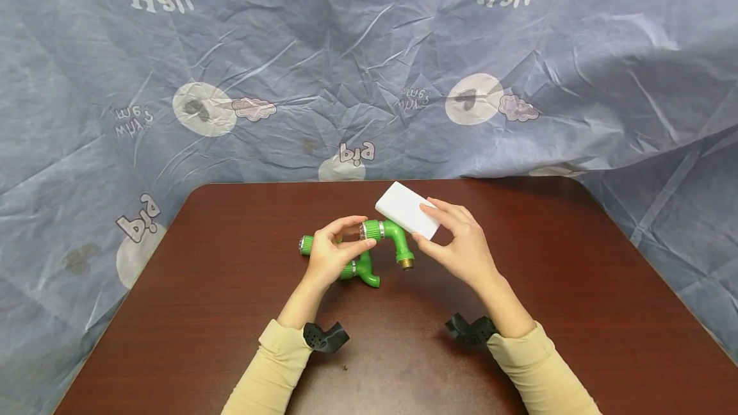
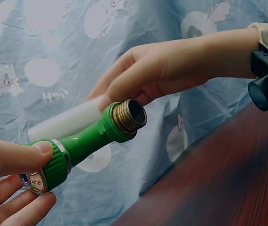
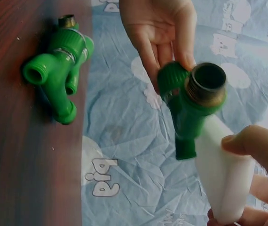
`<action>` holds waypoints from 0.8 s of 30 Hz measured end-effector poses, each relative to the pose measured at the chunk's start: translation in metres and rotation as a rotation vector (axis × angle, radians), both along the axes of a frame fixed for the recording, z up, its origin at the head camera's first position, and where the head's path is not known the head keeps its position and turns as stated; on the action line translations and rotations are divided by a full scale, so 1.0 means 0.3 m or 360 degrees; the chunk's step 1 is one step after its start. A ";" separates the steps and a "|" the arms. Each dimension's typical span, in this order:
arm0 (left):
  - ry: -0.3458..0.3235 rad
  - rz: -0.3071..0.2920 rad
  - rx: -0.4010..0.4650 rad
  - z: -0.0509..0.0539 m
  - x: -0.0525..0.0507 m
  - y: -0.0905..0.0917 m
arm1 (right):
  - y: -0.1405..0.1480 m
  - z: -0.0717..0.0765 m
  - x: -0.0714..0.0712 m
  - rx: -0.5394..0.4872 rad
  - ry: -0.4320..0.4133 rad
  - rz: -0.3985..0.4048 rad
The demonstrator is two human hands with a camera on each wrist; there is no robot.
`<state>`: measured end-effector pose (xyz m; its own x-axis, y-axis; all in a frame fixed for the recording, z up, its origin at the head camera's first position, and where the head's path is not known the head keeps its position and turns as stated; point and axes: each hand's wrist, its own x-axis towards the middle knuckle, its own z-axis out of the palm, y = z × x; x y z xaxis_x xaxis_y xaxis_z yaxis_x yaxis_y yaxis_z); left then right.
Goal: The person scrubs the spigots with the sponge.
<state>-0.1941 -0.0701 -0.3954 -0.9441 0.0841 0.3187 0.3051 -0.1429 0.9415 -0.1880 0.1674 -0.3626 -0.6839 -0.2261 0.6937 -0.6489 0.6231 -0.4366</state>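
1. Green and glossy, a tap [image 1: 398,235] hung above the table [image 1: 230,312] in the head view. The left hand [image 1: 331,252] gripped its ribbed knob [image 1: 373,230] between thumb and fingers, presumably to leave the bend and the brass thread [image 1: 407,263] uncovered; the thread pointed down.
2. In that view the right hand [image 1: 461,245] pinched a white block [image 1: 406,210] near 1 end, with the block slanted just beside the tap. Holding it by the end probably kept the fingers out of the tap's way. Whether tap and block touched, I could not tell.
3. At least 2 more taps [image 1: 364,266] lay on the table beyond the left hand, partly hidden by it, perhaps put there for easy reach.
4. In the left wrist view, the left thumb pressed the knob from above and fingertips supported it below, likely to steady the tap's weight. The block, blurred, showed behind the tap, with the right hand's fingers bent around its end.
5. In the right wrist view, the right thumb lay against 1 face of the block and fingers against another, a hold that seemed to suit a smooth slab. No box or tray showed; the held tap's hollow mouth was too dark to show any contents.
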 end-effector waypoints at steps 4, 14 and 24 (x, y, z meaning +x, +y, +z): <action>0.0014 0.0008 0.0014 0.003 -0.002 -0.004 | 0.017 0.013 0.003 -0.0056 -0.0033 0.0065; 0.0088 0.0112 -0.0032 0.082 0.044 -0.001 | 0.043 0.026 0.006 0.0146 -0.0203 0.0309; 0.0086 0.0108 -0.0016 0.082 0.047 -0.001 | 0.090 0.041 -0.004 0.0085 -0.0200 0.0244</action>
